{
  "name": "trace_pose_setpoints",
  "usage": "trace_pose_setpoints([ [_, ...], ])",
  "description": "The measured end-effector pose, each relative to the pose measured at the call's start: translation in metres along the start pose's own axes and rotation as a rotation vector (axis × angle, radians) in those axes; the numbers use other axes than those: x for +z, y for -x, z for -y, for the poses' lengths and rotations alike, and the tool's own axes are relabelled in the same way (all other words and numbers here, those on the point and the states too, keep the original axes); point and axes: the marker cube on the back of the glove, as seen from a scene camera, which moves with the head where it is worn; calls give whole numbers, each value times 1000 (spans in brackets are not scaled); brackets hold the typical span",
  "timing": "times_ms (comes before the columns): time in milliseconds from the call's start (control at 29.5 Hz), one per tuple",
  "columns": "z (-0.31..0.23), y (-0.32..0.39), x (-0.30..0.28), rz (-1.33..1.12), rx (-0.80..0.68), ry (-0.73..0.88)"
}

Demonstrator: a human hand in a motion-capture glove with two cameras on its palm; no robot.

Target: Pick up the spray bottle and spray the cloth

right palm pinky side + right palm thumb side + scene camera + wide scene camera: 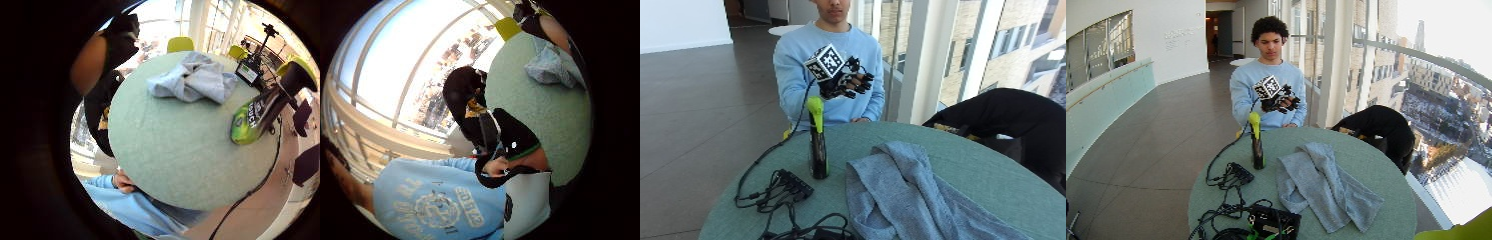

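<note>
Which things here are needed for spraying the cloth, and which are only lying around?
Needed:
spray bottle, standing upright on the table
grey cloth, lying crumpled beside it
gloved right hand, raised above the bottle, holding nothing

Only lying around:
black cables
black jacket on a chair

A dark spray bottle point(817, 145) with a lime-green trigger head is seen standing upright on the round green table point(986, 170), untouched. Just beside it a grey cloth point(906, 200) is spread in rumpled folds, draped toward the table's near edge.
</note>
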Motion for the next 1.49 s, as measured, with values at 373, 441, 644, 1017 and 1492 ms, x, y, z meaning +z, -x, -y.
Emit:
trace_pose_setpoints([
  [373, -44, -66, -49, 278, 228, -290],
  [441, -47, -83, -56, 308, 277, -306],
  [644, -53, -132, -71, 342, 349, -368],
  [1017, -11, -209, -56, 418, 490, -371],
  [1492, 38, -247, -23, 580, 500, -317],
])
